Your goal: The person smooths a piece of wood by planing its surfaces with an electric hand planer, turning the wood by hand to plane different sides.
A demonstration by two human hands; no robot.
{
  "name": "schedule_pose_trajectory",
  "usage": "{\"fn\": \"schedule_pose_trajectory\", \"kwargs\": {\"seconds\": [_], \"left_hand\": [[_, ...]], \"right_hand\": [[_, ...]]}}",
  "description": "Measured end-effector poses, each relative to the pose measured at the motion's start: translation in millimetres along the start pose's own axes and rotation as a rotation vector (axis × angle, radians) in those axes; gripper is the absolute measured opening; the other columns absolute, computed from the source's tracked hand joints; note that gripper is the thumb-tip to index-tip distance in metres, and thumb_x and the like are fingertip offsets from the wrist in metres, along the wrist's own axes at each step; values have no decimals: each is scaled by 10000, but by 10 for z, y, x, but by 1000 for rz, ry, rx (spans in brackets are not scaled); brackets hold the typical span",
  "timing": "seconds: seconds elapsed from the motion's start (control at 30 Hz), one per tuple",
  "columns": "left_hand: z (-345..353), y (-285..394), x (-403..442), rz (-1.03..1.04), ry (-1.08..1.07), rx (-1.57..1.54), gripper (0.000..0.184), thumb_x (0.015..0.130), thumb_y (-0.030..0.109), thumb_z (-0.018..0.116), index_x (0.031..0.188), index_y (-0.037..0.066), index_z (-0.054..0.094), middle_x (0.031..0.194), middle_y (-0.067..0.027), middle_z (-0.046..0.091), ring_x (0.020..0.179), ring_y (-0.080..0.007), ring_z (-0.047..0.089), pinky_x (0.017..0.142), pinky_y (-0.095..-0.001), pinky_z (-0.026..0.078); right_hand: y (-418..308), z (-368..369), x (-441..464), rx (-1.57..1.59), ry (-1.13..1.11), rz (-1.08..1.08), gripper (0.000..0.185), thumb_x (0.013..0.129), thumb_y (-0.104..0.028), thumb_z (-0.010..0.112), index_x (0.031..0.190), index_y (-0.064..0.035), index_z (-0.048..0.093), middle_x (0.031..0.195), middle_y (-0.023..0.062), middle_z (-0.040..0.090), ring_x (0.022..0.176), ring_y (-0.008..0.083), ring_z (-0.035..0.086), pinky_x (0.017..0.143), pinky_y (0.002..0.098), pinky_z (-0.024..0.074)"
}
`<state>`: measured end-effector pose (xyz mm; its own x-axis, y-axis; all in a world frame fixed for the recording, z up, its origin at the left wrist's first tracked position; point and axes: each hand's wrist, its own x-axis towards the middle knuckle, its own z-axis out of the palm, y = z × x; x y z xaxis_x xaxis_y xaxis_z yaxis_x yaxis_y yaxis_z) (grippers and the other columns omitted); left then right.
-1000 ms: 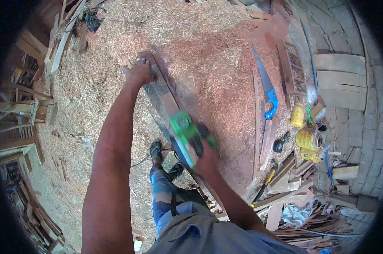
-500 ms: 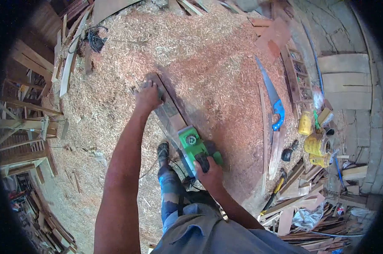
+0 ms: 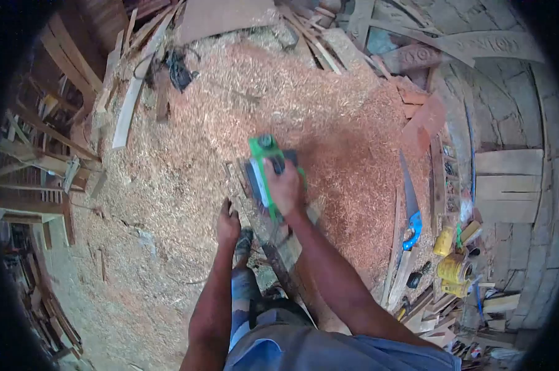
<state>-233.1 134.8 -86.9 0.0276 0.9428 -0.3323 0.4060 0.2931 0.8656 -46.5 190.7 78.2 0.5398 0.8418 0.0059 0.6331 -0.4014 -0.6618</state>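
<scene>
My right hand is wrapped round the rear handle of a green electric planer. The planer sits at the far end of a long wooden board, slightly blurred by motion. My left hand is off the wood, just left of the board and the planer, its fingers partly bent and apart with nothing in them. My foot shows below it, close to the board. The planer hides the board's surface beneath it.
Wood shavings cover the ground. At the right lie a blue-handled handsaw, thin wood strips and yellow containers. A black bundle and a pale plank are at the upper left. Wood offcuts lie along the edges.
The planer and my right hand have moved forward along the board to its far end. My left hand has let go of the board's far end and drawn back toward me. The view has shifted.
</scene>
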Motion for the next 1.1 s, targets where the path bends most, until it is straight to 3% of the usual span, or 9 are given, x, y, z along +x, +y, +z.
{"fn": "schedule_pose_trajectory", "kwargs": {"seconds": [0.13,0.23,0.37,0.4,0.5,0.6,0.67,0.8,1.1], "left_hand": [[250,-368,-476,-248,-15,-114,654,1000,230,617,1577,-34,460,1493,-277,605,1394,-419,578,1165,-458,455],[347,-173,-288,-288,-109,-5,747,1014,389,606,1606,-25,414,1580,-283,517,1461,-443,494,1193,-521,409],[490,429,126,-513,-94,-471,945,961,599,622,1639,-1,350,1724,-258,295,1568,-450,313,1233,-650,264],[682,406,238,-475,15,-459,763,1001,475,659,1571,12,452,1571,-253,510,1433,-424,502,1153,-611,415],[1059,345,548,-288,-379,-835,682,965,256,778,1485,-54,463,1393,-236,632,1159,-370,683,966,-517,580],[1224,256,625,-413,-192,-850,723,942,134,804,1490,-31,362,1324,-219,647,1050,-356,709,871,-476,622],[1306,200,666,-379,-129,-796,460,1027,192,703,1412,25,515,1207,-154,687,983,-314,703,861,-461,612],[1173,239,635,-321,-199,-780,779,979,135,771,1549,-1,257,1337,-218,638,1101,-366,698,958,-534,604],[962,480,343,-282,-333,-970,748,1006,114,733,1571,71,244,1411,-187,603,1232,-335,652,1035,-529,583]], "right_hand": [[-229,132,379,93,-38,-65,638,954,-592,706,1094,30,717,974,315,738,963,520,712,838,548,567],[-35,-24,196,97,-90,-96,604,966,-562,709,1098,28,718,983,306,741,967,513,713,844,536,567],[760,-589,-1151,77,-84,-95,527,975,-473,739,1199,2,704,1040,266,750,982,466,724,855,502,569],[938,-805,-1603,13,-77,-39,516,971,-450,753,1222,-3,700,1051,259,750,981,454,725,858,490,570],[1572,-1482,-2904,-6,-235,190,676,931,-517,773,1316,24,652,1139,305,726,1071,499,705,940,547,557],[2259,-1799,-3968,-85,-234,344,663,914,-511,795,1274,28,657,1096,292,733,1021,498,709,913,546,563],[2291,-1929,-4182,-116,-267,362,653,904,-501,811,1260,26,661,1087,284,735,996,494,712,893,547,569],[2113,-1768,-3969,-69,-98,230,451,896,-351,848,1122,-9,659,878,234,719,812,464,719,730,536,562],[1533,-1273,-2788,-5,-40,97,442,904,-394,850,1010,-11,657,789,233,695,735,467,709,642,519,545]]}}
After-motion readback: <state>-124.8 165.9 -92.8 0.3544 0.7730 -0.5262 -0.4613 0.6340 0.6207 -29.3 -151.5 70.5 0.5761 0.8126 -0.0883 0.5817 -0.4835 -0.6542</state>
